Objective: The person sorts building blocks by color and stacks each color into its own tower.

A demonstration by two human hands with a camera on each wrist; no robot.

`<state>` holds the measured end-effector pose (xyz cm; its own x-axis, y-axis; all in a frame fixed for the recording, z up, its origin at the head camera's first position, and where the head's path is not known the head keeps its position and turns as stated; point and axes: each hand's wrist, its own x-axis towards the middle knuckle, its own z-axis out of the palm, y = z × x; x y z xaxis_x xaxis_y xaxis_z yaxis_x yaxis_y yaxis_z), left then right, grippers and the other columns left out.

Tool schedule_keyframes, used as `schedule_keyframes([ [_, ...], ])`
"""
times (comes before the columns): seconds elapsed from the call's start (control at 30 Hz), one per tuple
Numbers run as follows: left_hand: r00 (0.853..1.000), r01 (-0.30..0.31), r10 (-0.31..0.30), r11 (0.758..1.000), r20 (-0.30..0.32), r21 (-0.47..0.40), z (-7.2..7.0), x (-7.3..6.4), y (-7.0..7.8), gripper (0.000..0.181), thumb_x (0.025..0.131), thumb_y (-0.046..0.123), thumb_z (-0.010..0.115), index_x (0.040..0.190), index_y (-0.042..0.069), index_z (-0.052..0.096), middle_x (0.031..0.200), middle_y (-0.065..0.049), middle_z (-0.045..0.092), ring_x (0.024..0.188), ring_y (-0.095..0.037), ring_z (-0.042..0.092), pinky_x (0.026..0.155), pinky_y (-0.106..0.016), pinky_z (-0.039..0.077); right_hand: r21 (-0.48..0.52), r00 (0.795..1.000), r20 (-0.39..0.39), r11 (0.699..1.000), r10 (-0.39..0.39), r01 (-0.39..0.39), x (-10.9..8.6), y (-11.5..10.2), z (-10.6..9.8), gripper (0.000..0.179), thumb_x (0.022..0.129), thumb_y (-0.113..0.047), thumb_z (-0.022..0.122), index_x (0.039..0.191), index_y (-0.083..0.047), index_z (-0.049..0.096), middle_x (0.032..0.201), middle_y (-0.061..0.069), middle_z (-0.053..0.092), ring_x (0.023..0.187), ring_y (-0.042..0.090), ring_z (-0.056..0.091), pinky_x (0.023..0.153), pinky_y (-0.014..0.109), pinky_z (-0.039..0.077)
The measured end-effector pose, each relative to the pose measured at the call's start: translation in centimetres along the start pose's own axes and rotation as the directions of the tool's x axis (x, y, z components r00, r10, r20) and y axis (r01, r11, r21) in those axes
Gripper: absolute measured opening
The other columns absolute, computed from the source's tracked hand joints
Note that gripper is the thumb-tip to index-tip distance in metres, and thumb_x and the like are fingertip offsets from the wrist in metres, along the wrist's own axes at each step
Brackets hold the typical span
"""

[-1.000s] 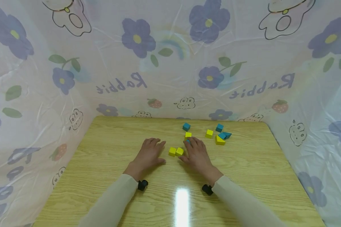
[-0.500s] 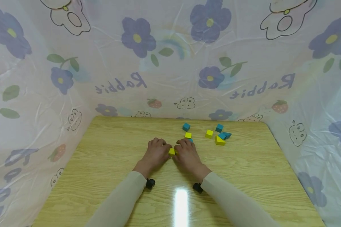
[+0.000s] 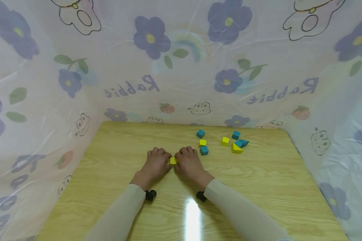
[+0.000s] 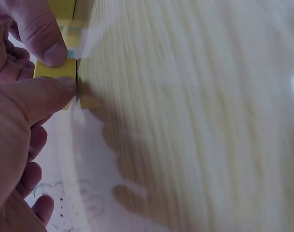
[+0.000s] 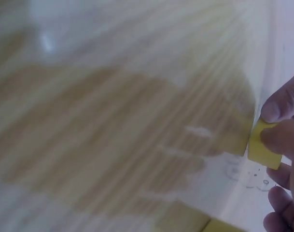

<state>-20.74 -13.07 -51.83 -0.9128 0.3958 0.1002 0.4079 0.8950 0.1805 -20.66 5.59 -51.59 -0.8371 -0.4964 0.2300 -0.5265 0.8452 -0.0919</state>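
A small yellow cube (image 3: 173, 161) sits on the table between both hands. My left hand (image 3: 157, 163) holds its left side; in the left wrist view the left thumb (image 4: 50, 94) presses the cube's near face. My right hand (image 3: 189, 164) holds the other side, its thumb (image 5: 282, 135) lying on the yellow cube (image 5: 264, 151) in the right wrist view. Fingers behind the cube are partly hidden. A second yellow block (image 4: 63, 10) shows at the top of the left wrist view; in the head view the right hand seems to cover it.
Right of the hands stand a blue cube (image 3: 204, 150), a yellow cube (image 3: 202, 143) and another blue cube (image 3: 200, 133). Farther right are a yellow cube (image 3: 225, 141), a blue cube (image 3: 236, 135), a yellow triangular block (image 3: 236, 148) and blue pieces (image 3: 243, 143). Patterned cloth (image 3: 181, 83) walls the wooden table (image 3: 259, 187).
Both hands have closed in on the yellow cubes from either side. The gripped cube and the hands have shifted left, uncovering the blue cube to their right.
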Motion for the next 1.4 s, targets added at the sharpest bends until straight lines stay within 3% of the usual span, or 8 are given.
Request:
schedule_keyframes([
  [0.2, 1.000, -0.014, 0.014, 0.999, 0.008, -0.044, -0.2, -0.7, -1.1, 0.032, 0.091, 0.039, 0.064, 0.116, 0.020, 0.067, 0.111, 0.006, 0.057, 0.102, -0.019, 0.042, 0.095, -0.044, 0.031, -0.056, 1.000, 0.021, 0.998, -0.017, 0.018, 0.5, -0.8, 0.2, 0.018, 0.089, -0.033, 0.062, 0.096, -0.016, 0.062, 0.101, 0.001, 0.055, 0.097, 0.025, 0.044, 0.084, 0.041, 0.038],
  [0.47, 0.999, -0.041, 0.041, 0.999, 0.005, -0.022, -0.1, -1.2, -1.9, 0.034, 0.089, 0.038, 0.066, 0.117, 0.019, 0.066, 0.110, 0.004, 0.057, 0.100, -0.020, 0.042, 0.093, -0.043, 0.032, -0.084, 0.998, -0.003, 0.995, -0.060, 0.059, 0.7, -1.2, 0.9, 0.016, 0.089, -0.031, 0.059, 0.093, -0.016, 0.059, 0.094, 0.001, 0.052, 0.091, 0.023, 0.043, 0.078, 0.038, 0.035],
  [1.0, 0.997, -0.058, 0.057, 0.998, 0.051, 0.025, -0.1, -0.8, -2.2, 0.037, 0.089, 0.040, 0.065, 0.120, 0.020, 0.065, 0.113, 0.003, 0.059, 0.101, -0.021, 0.044, 0.096, -0.045, 0.034, -0.074, 0.998, -0.018, 0.995, -0.066, 0.064, 0.6, -1.1, 1.1, 0.017, 0.089, -0.032, 0.061, 0.094, -0.016, 0.060, 0.096, -0.001, 0.055, 0.092, 0.022, 0.045, 0.081, 0.039, 0.036],
  [1.4, 0.994, -0.106, 0.105, 0.991, 0.026, 0.082, 0.3, -0.5, -2.4, 0.031, 0.084, 0.042, 0.064, 0.105, 0.020, 0.064, 0.098, 0.005, 0.054, 0.092, -0.018, 0.040, 0.092, -0.042, 0.032, -0.071, 0.998, 0.008, 0.995, -0.066, 0.066, 0.7, -1.0, 1.1, 0.016, 0.090, -0.031, 0.058, 0.094, -0.016, 0.060, 0.097, -0.001, 0.055, 0.093, 0.022, 0.046, 0.082, 0.039, 0.036],
])
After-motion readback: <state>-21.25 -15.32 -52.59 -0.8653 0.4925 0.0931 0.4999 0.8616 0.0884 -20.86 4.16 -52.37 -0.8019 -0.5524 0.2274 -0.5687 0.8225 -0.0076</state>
